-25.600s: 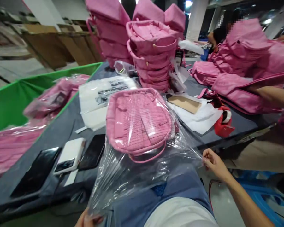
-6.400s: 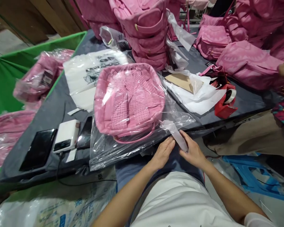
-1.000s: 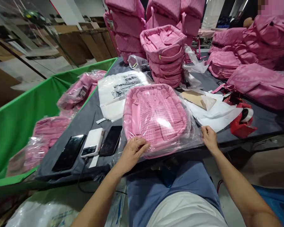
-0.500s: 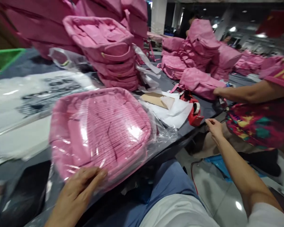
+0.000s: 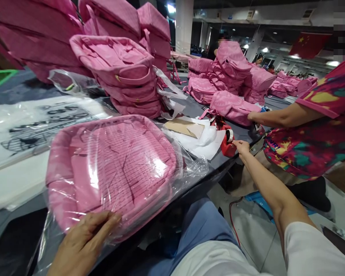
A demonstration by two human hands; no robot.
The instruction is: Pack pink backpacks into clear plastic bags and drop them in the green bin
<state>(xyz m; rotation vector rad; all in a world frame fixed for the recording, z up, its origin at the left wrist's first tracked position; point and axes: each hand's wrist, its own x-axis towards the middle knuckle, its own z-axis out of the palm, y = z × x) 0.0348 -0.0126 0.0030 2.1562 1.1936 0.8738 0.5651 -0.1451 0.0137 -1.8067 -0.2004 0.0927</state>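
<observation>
A pink backpack (image 5: 123, 165) lies on the table edge inside a clear plastic bag (image 5: 189, 168). My left hand (image 5: 83, 234) grips the near left side of that bag, thumb and fingers pressed on the plastic over the backpack's edge. To the right, my right hand (image 5: 242, 147) is closed in a pinch at the front of a red tape dispenser (image 5: 227, 145), which carries a pale roll of tape. The fingertips meet at the tape's end, though the clear strip itself hardly shows.
A stack of pink backpacks (image 5: 132, 76) stands behind the bagged one. Printed plastic bags (image 5: 25, 145) lie at left, near a dark flat object (image 5: 17, 241). White paper (image 5: 209, 142) and cardboard (image 5: 184, 127) lie by the dispenser. A co-worker (image 5: 310, 126) handles a pink backpack (image 5: 232, 107) at right.
My right hand has moved left, up to the front of the tape dispenser. My left hand stays on the bagged backpack. The view has tilted up slightly.
</observation>
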